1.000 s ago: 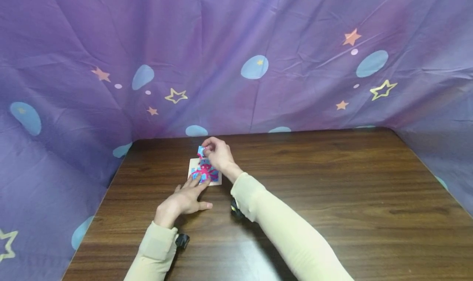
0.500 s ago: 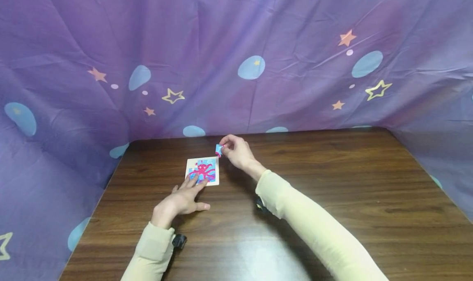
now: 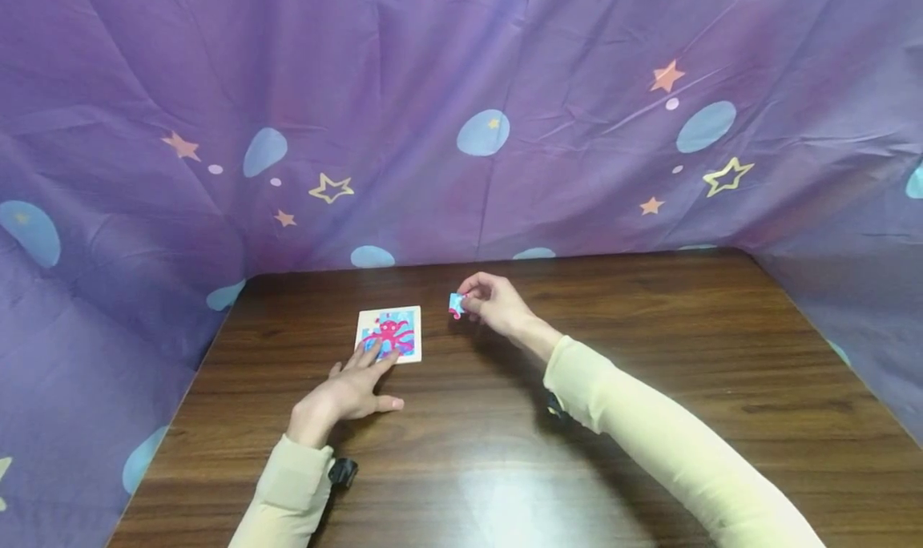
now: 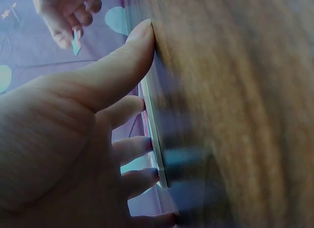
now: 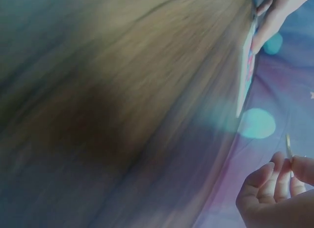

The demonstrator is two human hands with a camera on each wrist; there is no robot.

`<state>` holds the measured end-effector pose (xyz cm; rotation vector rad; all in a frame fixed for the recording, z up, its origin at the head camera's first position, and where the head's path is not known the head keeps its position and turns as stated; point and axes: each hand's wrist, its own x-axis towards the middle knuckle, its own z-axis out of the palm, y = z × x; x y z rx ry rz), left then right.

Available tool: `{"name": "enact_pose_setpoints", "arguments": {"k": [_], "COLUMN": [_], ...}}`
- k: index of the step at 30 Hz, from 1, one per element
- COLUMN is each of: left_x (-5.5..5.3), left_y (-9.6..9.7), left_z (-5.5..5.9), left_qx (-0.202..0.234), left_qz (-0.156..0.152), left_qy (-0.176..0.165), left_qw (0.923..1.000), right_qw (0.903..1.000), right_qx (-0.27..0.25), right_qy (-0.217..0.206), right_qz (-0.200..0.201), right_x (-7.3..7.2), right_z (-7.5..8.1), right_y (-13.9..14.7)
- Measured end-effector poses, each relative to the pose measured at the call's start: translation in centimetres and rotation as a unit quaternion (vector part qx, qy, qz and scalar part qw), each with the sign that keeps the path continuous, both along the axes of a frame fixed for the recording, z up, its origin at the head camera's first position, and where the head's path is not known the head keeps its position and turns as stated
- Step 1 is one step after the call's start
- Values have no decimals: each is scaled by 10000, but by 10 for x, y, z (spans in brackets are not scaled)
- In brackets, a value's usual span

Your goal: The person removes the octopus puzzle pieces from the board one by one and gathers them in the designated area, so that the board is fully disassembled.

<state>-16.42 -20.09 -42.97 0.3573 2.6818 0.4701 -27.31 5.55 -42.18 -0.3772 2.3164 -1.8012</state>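
Observation:
A square jigsaw puzzle board [image 3: 388, 333] with a white border and a pink octopus on blue lies left of centre on the table. Its upper-left part shows pale backing in place of picture. My left hand [image 3: 344, 389] rests with spread, straight fingers on the board's near edge, the thumb out to the right on the wood. To the right of the board, my right hand [image 3: 501, 306] pinches a small blue and pink puzzle piece [image 3: 456, 304] between thumb and fingers. In the right wrist view the thin piece [image 5: 288, 145] appears edge-on, held above the table.
The brown wood-grain table [image 3: 649, 372] extends far to the right and toward the front. Behind it and along its sides hangs a purple cloth [image 3: 404, 91] with stars and blue ovals. Small black devices [image 3: 343, 473] sit at both wrists.
My right hand has carried the puzzle piece from over the board's top edge to the right, away from the board. The left hand has stayed on the board; the view has shifted slightly.

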Motion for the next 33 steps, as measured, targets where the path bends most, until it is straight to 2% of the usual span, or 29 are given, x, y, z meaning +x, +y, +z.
{"name": "enact_pose_setpoints", "arguments": {"k": [12,21,33], "left_x": [3,3,5], "left_y": [-1,1,1], "left_z": [2,0,-2], "left_qx": [49,134,185], "left_qz": [-6,-55,-11], "left_qy": [28,92,158], "left_qw": [10000,9999,9997], "right_qw": [9995,9982,9925], "right_qx": [310,-19,-428], "right_qy": [27,-592,-1141], "right_qz": [-5,-19,-131], "right_x": [-5,-17,-28], "right_z": [-7,-12,-25], "right_y": [54,94,111]}}
